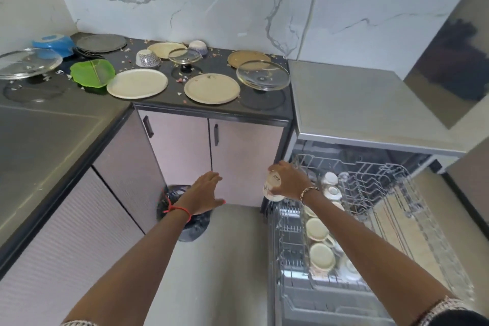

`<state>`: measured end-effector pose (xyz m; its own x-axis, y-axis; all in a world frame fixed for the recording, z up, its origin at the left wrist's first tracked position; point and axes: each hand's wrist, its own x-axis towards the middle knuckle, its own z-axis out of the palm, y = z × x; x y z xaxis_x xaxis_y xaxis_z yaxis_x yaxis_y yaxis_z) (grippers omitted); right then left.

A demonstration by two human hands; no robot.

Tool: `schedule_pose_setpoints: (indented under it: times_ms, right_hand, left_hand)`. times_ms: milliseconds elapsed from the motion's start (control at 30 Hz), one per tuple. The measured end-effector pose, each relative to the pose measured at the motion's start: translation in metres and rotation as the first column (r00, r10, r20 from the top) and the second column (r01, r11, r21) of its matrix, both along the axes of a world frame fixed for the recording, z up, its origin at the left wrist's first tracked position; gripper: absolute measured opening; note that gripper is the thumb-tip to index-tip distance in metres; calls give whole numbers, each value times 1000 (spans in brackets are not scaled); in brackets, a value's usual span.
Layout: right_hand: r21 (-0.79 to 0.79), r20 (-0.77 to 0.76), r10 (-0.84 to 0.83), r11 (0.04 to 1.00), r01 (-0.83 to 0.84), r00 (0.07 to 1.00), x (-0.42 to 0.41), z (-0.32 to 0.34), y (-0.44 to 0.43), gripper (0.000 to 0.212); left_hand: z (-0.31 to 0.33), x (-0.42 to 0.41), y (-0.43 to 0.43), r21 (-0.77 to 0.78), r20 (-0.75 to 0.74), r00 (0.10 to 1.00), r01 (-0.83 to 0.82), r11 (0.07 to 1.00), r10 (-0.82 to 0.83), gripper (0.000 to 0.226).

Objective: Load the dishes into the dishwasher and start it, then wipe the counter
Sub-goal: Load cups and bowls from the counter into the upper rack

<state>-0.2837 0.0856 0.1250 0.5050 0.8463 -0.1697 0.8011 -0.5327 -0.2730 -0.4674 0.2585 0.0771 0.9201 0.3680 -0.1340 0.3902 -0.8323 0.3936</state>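
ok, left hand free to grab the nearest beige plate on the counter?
Probably yes: the left hand is open and empty, and the beige plate lies at the counter's front edge with nothing on it; only the glass lid stands close beside.

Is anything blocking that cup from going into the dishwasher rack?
Nothing visible blocks it. The right hand holds the cup at the upper rack's left edge. The rack is pulled out and open from above. Cups already fill part of its left side, with bare wire slots further right.
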Motion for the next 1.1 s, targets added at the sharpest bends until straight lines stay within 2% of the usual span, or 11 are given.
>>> schedule_pose_setpoints:
  times_ms: [367,500,633,867,1100]
  right_hand:
    - [17,-146,-185,982,189,972,33,-46,-124,60]
    - [1,-143,-188,982,190,972,70,-60,-165,63]
    - [12,-205,-152,987,158,967,115,-77,-200,62]
    - [58,-212,-151,984,167,965,179,-99,-230,62]
    - [45,-196,-149,986,161,969,223,-125,-211,59]
  left_hand:
    - [-36,60,-107,-83,-58,991,119,989,-124,69]
    - [-48,99,-144,-75,-51,993,103,992,-107,68]
    - [-62,139,-184,-83,-38,998,39,996,-42,68]
    - [-78,190,-231,-35,-70,997,-23,999,20,75]
    - [-93,218,-233,-32,-129,990,-55,998,50,79]
